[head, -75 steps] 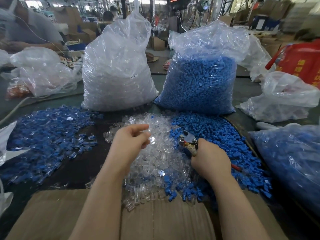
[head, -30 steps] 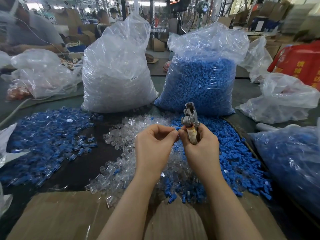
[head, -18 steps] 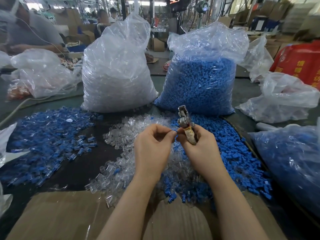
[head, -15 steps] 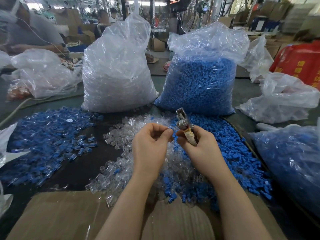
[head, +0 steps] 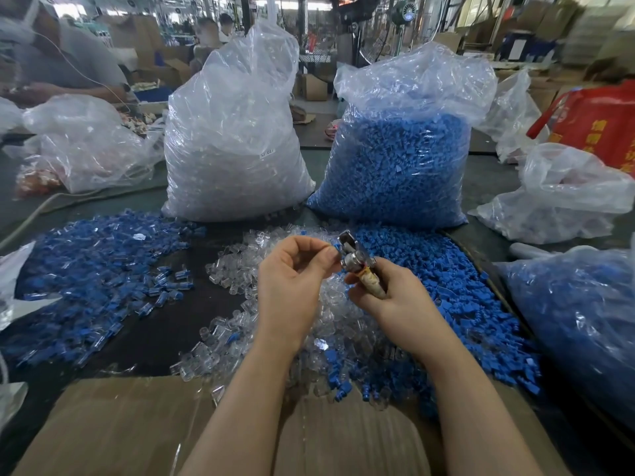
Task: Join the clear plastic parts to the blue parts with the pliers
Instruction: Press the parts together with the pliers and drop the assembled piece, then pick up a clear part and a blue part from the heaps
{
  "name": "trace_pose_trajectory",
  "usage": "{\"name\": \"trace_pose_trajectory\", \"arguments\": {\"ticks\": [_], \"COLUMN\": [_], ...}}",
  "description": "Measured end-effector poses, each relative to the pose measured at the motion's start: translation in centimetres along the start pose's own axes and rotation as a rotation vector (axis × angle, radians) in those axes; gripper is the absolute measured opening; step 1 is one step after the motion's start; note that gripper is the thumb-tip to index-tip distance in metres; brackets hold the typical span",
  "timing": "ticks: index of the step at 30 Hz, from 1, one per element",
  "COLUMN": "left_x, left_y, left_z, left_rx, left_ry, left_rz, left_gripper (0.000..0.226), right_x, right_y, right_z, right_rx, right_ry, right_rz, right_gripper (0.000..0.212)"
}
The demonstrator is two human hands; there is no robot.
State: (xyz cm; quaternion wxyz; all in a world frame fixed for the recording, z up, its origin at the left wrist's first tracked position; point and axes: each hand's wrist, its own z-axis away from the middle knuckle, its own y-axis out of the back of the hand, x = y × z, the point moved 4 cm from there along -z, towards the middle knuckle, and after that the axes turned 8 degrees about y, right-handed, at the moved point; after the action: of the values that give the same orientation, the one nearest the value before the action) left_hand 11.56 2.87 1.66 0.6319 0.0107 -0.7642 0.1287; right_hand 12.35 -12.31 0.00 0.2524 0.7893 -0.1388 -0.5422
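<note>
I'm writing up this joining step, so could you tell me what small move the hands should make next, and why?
Probably squeeze the pliers. The left hand pinches a small blue part right at the metal head of the pliers, which the right hand grips by the handle. The part looks about seated there, though whether the jaws already bear on it is too small to tell.

Clear parts bag (head: 233, 139): small sticker (head: 267, 151), illegible
</note>
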Motion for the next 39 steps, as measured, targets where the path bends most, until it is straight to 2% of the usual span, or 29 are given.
{"name": "trace_pose_trajectory", "arguments": {"ticks": [10,18,22,25,30,35,39], "left_x": [0.4,0.5,0.6,0.2,-1.0,-2.7,-3.2], "left_y": [0.1,0.2,0.5,2.9,10.2,14.7,16.1], "left_z": [0.0,0.1,-0.1,-0.9,-1.9,-1.4,-1.2], "left_rx": [-0.079,-0.077,-0.062,0.088,0.516,0.693,0.793], "left_ry": [-0.022,-0.002,0.083,0.24,0.485,0.572,0.514], "left_rz": [-0.023,-0.014,-0.008,0.074,0.538,0.901,1.131], "left_gripper": [0.014,0.014,0.009,0.008,0.007,0.018,0.026], "right_x": [0.1,0.2,0.1,0.3,1.9,3.4,3.9], "right_y": [0.0,0.0,-0.1,0.2,1.5,2.4,2.5], "right_z": [0.2,0.2,0.1,0.1,0.0,0.2,0.3], "right_rx": [-0.009,0.006,0.028,0.099,0.18,0.179,0.146], "right_ry": [0.003,0.017,0.031,0.02,-0.097,-0.217,-0.263], "right_rz": [0.048,0.093,0.096,0.178,0.338,0.526,0.616], "right_gripper": [0.023,0.02,0.012,0.002,0.008,0.018,0.023]}}
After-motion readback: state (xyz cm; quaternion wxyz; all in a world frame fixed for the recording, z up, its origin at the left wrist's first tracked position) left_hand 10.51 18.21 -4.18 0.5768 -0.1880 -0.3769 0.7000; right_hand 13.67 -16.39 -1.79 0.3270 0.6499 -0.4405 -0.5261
